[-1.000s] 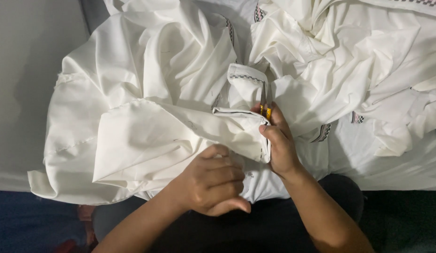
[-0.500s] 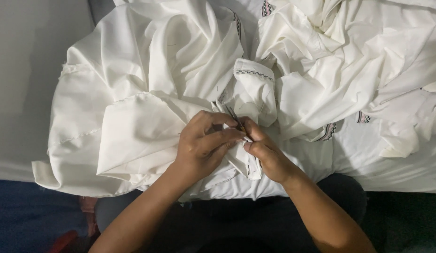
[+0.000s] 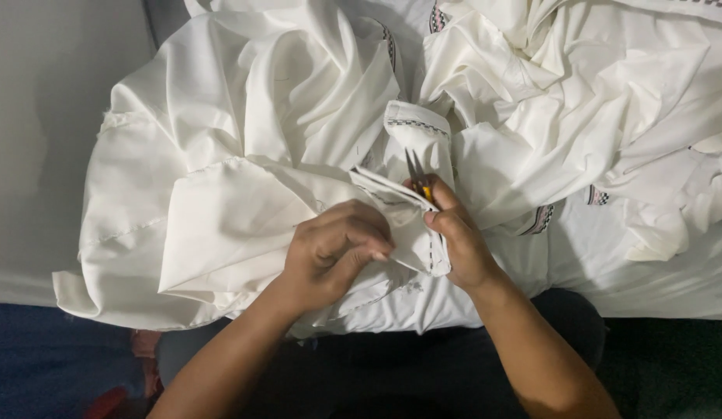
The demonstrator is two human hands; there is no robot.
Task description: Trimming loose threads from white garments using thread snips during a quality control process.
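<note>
Both hands work at the white garment [image 3: 244, 225]: left hand [image 3: 334, 252] clenched on a stitched fold, right hand [image 3: 458, 240] gripping small yellow-handled snips [image 3: 417, 174], blades slightly parted.

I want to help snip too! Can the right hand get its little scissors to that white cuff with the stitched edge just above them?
Probably yes. The right hand points the small scissors up at the stitched cuff, and nothing lies between them.
</note>
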